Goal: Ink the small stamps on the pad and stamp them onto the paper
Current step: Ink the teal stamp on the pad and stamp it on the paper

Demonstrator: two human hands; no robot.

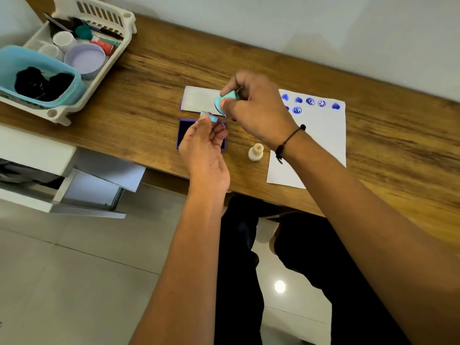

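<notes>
right hand (251, 108) pinches the teal stamp (225, 100), tilted on its side above the ink pad's open lid (199, 99); i judge this is to free its face. left hand (204, 143) pinches what looks like the teal cap (209, 117), over the ink pad (183, 135) at its 12 o'clock edge. i read this as uncapping, inking not yet done. cream stamp (255, 152) stands at 3 o'clock of the pad, parked near the paper (318, 145), which carries blue prints (310, 103) along its far edge.
</notes>
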